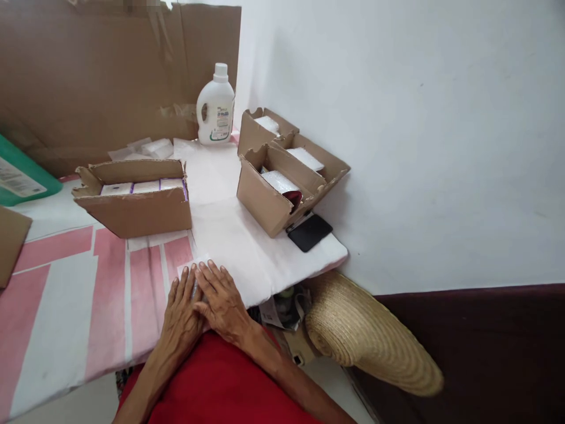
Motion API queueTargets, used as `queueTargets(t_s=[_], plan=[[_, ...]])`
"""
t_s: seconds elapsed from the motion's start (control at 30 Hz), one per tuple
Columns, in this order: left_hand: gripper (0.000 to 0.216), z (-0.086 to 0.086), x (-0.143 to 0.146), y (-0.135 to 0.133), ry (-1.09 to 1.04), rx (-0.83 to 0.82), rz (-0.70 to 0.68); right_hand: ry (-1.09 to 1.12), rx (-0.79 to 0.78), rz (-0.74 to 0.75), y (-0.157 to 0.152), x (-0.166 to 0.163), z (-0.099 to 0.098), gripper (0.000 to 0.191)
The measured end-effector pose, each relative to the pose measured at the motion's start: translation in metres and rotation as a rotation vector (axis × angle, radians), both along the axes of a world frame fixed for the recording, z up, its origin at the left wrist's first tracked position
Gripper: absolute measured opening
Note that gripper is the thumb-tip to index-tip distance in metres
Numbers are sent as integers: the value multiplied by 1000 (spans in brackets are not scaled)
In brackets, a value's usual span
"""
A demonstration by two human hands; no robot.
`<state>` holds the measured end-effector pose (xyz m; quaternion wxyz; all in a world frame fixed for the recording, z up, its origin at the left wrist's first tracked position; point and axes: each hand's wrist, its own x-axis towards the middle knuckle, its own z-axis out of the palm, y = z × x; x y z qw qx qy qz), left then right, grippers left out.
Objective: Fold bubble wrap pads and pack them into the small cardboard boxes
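Left hand [183, 312] and right hand [222, 297]: both open, palms down, fingers extended and nearly together, side by side at the front edge of the bench [233, 235]. Right thumb lies against the left hand. Beneath them: clear wrapping [195, 287], seen between the hands and just past the fingertips; the palms cover the rest, so cannot tell what it encloses. Neither hand is curled around anything.

Beyond the left hand, upright: left carton [150, 215], open-topped, torn rim, holding a row of white packs [146, 187] with purple edging. Clear plastic scraps [152, 148] behind it.

Beyond the right hand, by the wall: three open cartons grouped closely. Front carton [260, 203]: bubble-wrapped pack [281, 181] plus a dark red piece [295, 198]. Middle carton [336, 162]: white wrapped pack [305, 158]. Rear carton [251, 132]: another white wrapped pack, partly hidden.

Black phone [310, 232] lies just beside the front carton. White jug [216, 115], capped, upright at the back; contents not visible. Green container [26, 174] at far left, partly out of view.
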<state>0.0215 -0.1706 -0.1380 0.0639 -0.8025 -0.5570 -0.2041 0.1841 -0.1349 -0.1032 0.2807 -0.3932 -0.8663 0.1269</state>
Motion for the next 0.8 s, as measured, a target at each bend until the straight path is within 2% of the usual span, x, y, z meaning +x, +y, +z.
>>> queueTargets(t_s=[0.07, 0.2, 0.3, 0.4, 0.5, 0.57, 0.63, 0.7, 0.77, 0.8], plan=[[71, -2, -1, -2, -5, -1, 7, -62, -43, 51, 1, 1, -5, 70], [70, 2, -3, -3, 12, -56, 19, -93, -103, 39, 5, 6, -13, 76], [81, 8, -8, 1, -4, -68, 14, -96, -153, 86, 11, 14, -6, 80], [89, 16, -19, 4, -58, -44, -53, -133, -225, 180, 20, 25, 5, 82], [73, 24, -30, 3, -117, -19, -164, -188, -222, 260, 27, 30, 11, 68], [61, 32, -34, 5, -133, -5, -227, -236, -166, 279, 32, 28, 13, 45], [51, 48, -36, 12, -143, 4, -256, -255, -103, 280, 39, 25, 19, 22], [43, 75, -39, 25, -154, 29, -252, -184, -43, 264, 49, 23, 36, 13], [41, 111, -45, 43, -154, 96, -209, -34, 26, 227, 64, 23, 68, 11], [47, 128, -50, 54, -144, 144, -160, 51, 69, 194, 72, 24, 88, 11]])
